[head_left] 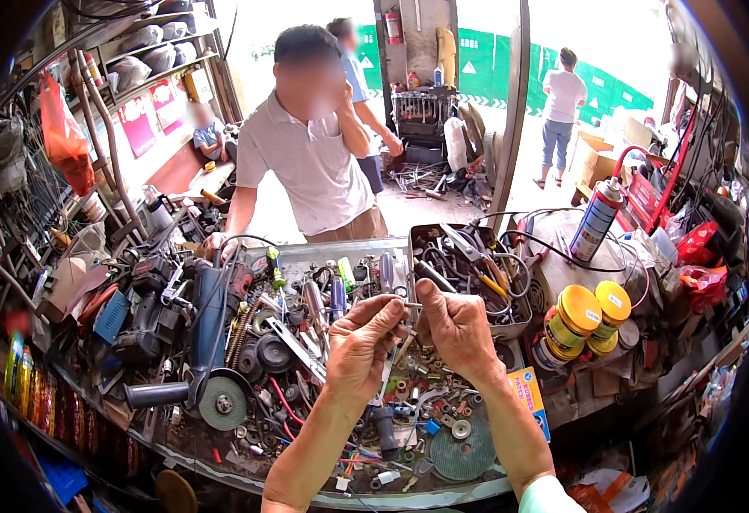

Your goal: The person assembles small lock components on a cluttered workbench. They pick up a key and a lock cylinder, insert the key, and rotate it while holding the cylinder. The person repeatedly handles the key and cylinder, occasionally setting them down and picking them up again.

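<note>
Left hand (359,342), right hand (455,329) — metal piece (413,305) between

Bare hands (456,332): two
Bystanders (319,175): four
Blue angle grinder (207,315): one
Red-topped spray can (595,222): one
Yellow-lidded tubs (578,309): four, apparently

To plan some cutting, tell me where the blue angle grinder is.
In the head view, the blue angle grinder lies on the counter, left of the left hand, its grey-green disc toward the near edge.

Workshop | cluttered bench (314,253) | angle grinder (209,312) | tray (513,329) of hand tools (462,244) | abrasive disc (462,453)
</note>
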The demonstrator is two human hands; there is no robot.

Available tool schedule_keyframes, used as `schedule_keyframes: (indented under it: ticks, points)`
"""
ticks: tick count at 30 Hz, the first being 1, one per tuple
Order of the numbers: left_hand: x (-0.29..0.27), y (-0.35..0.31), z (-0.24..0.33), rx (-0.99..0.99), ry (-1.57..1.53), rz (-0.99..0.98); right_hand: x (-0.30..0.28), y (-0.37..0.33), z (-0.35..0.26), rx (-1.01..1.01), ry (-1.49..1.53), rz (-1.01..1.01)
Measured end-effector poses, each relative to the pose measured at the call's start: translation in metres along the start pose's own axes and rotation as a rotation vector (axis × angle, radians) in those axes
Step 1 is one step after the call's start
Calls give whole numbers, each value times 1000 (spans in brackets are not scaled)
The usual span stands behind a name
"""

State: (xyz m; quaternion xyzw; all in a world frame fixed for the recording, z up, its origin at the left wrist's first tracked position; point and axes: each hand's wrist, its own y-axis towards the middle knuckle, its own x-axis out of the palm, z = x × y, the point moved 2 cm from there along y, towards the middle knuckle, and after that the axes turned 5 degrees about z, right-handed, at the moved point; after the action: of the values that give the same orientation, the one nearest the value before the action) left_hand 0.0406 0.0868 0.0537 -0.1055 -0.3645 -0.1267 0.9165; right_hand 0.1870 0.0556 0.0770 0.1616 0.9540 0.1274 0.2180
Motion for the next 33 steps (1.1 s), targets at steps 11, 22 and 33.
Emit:
schedule_keyframes:
  ticks: [11,22,33]
  points:
    - [5,-2,-2,-11,-20,60,6,-1,-2,-23,139,84]
    - [3,-1,-4,-1,-69,77,4,-1,-6,-89,-5,49]
    - [-2,0,-1,5,-33,57,7,-3,-11,-136,39,56]
